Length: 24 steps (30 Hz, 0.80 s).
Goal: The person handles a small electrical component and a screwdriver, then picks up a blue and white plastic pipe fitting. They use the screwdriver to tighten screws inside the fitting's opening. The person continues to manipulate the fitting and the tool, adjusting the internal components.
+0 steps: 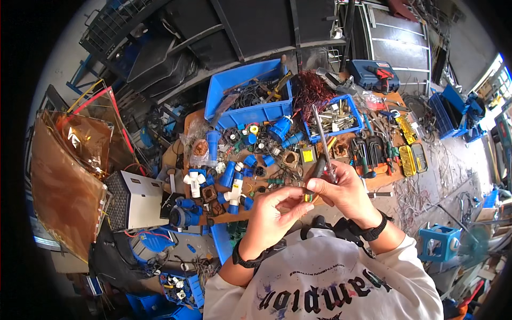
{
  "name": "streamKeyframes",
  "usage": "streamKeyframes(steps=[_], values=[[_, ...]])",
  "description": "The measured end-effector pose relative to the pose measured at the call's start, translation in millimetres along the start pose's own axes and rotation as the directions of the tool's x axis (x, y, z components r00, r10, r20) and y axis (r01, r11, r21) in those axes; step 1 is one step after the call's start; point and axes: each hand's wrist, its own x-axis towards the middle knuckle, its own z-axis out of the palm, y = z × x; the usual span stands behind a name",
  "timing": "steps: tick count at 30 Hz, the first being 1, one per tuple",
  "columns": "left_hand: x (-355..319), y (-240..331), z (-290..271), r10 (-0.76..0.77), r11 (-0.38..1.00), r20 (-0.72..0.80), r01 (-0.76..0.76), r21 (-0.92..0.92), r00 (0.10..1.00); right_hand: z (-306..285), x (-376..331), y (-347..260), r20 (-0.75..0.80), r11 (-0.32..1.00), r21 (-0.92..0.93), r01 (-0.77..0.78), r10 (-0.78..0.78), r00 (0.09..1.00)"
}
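My left hand (274,213) is closed, its thumb and fingertips pinching the end of a black cable (319,166) where short yellow and green wires (308,198) show. Against it, my right hand (346,194) is wrapped round a screwdriver (322,133), whose long metal shaft points up and away over the table. The right thumb presses near the black cable, and both hands meet just off the table's near edge. Closest to the left hand on the wooden table (234,217) lies a white and blue plug connector (233,194).
A blue crate (250,118) of cables and a smaller blue tray (349,129) of metal bolts stand at the back. Pliers, hex keys (377,152) and yellow bit cases (407,160) cover the right side. A drill (383,77) rests on a blue case. Blue connectors crowd the left.
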Motion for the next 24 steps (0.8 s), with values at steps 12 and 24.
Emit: streamKeyframes(steps=[12, 24], values=[[6.7, 7.4, -19.7, -0.143, 0.835, 0.319, 0.287, -0.470, 0.937, 2.7, -0.5, -14.6, 0.117, 0.994, 0.075, -0.081, 0.071, 0.991], [-2.0, 4.5, -0.2, -0.074, 0.947, -0.042, 0.057, -0.316, 0.996, 10.1, -1.6, -11.5, 0.023, 0.995, 0.080, 0.063, -0.065, 0.998]])
